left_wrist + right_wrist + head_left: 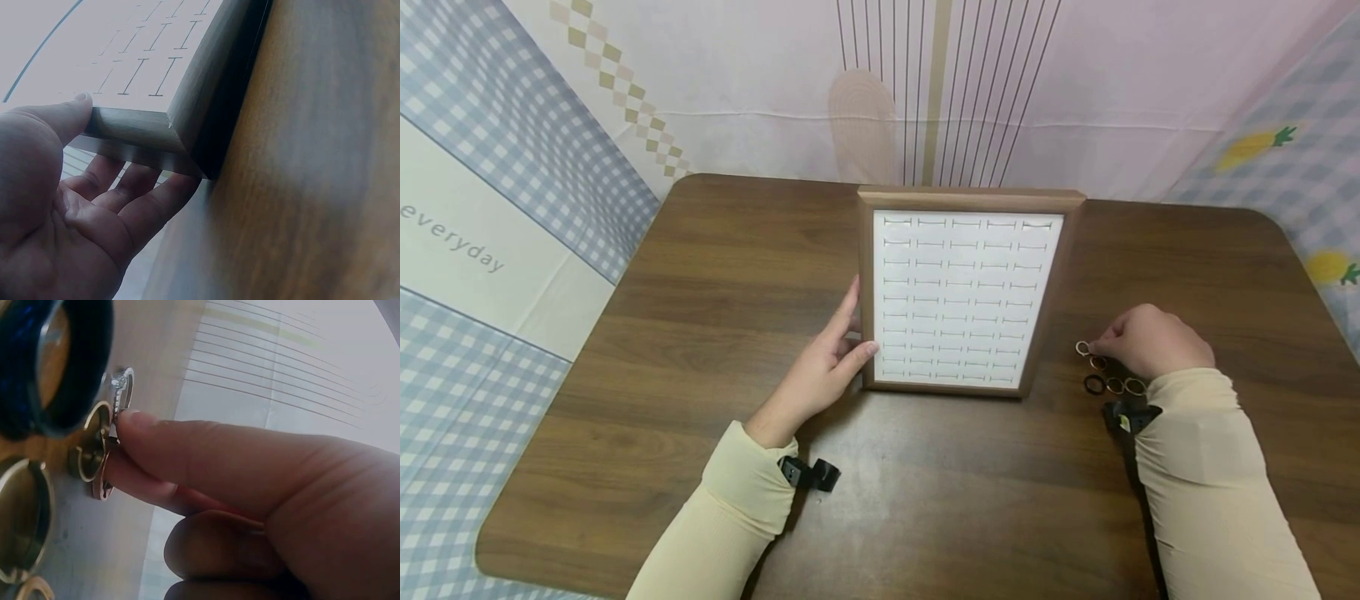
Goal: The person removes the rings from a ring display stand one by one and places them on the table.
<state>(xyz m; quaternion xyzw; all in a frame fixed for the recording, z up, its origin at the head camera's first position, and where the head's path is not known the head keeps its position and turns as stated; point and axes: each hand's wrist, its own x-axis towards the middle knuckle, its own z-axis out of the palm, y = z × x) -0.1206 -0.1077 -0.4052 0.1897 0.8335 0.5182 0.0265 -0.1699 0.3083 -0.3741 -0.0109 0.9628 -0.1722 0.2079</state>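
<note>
A wood-framed display board (964, 300) with a white face and rows of short slits stands upright on the table. My left hand (820, 371) grips its lower left edge, thumb on the front and fingers behind, as the left wrist view also shows. Over to the right, my right hand (1150, 342) is down at a small group of rings. Its thumb and index finger pinch a silver ring (129, 384) set with small clear stones. Close beside are a rose-gold ring (100, 489), a gold ring (75, 464) and a black ring (1094, 384).
More gold rings (1135, 387) lie by the right wrist. The brown wooden table (700, 292) has rounded corners. Behind it hangs a patterned cloth (760, 83), with blue checked cloth (467, 467) at the left side. Dark straps with small cameras (805, 473) sit on both wrists.
</note>
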